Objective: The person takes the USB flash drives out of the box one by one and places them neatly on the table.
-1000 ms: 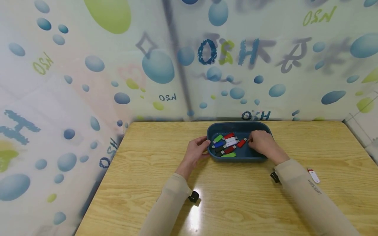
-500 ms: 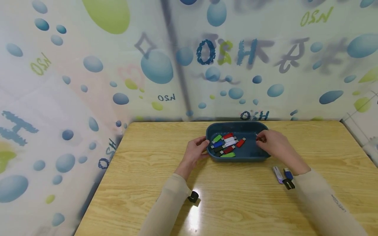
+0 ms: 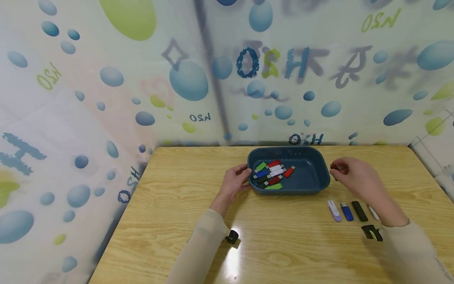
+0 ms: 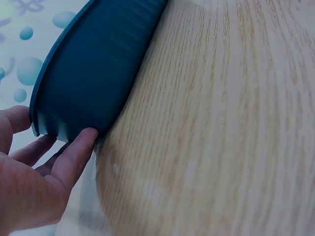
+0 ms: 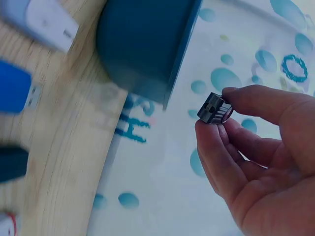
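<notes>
At the near right of the table (image 3: 184,221), four USB sticks (image 3: 347,212) lie out in a row; beyond, the left hand (image 3: 234,181) grips the bin (image 3: 310,171) and the right hand (image 3: 356,173) pinches another stick (image 5: 215,109) just right of it. About ten sticks inside (image 3: 274,180) seem left. Far wall (image 3: 127,98): mirrored "H2O" (image 3: 272,63); stick labels illegible.

The right hand (image 3: 359,178) hides much of the USB stick (image 5: 212,109) it pinches

White glare on bright tabletop (image 3: 170,197); 2 wrist views dimmer, bluish.
</notes>
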Demonstrator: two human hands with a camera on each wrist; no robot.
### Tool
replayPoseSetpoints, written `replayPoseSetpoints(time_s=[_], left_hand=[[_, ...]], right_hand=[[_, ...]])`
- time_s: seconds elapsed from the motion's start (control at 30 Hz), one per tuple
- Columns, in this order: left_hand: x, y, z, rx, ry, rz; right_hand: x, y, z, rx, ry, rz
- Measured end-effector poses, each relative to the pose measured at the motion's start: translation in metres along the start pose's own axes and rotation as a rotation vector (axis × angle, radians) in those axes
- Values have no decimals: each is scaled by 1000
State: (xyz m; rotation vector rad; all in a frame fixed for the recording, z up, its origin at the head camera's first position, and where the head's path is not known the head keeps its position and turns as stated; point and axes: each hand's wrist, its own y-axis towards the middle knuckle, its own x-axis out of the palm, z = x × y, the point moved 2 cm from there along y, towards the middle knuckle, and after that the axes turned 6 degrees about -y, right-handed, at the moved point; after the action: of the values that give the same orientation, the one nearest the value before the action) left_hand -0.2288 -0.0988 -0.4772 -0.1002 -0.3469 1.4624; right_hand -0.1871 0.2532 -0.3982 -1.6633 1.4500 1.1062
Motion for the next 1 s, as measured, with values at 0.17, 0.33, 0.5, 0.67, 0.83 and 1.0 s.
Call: replayPoseSetpoints(time_s=[0.17, 0.33, 0.5, 0.67, 0.83, 1.0], left_hand=[[0, -1, 0, -7, -1, 0], [-1, 0, -1, -3, -5, 0], [0, -1, -2, 14, 2, 1], [-1, -1, -4, 27, 7, -12], [-1, -1, -2, 14, 0, -18], [-1, -1, -2, 15, 0, -16]], right_hand=[[-6, -13, 16, 7, -35, 38], [-9, -25, 34, 23, -57, 37], [-11, -38, 55, 54, -81, 26], [-10, -50, 73, 100, -111, 35], [-10, -58, 88, 138, -135, 22], [-7, -62, 100, 163, -163, -2]])
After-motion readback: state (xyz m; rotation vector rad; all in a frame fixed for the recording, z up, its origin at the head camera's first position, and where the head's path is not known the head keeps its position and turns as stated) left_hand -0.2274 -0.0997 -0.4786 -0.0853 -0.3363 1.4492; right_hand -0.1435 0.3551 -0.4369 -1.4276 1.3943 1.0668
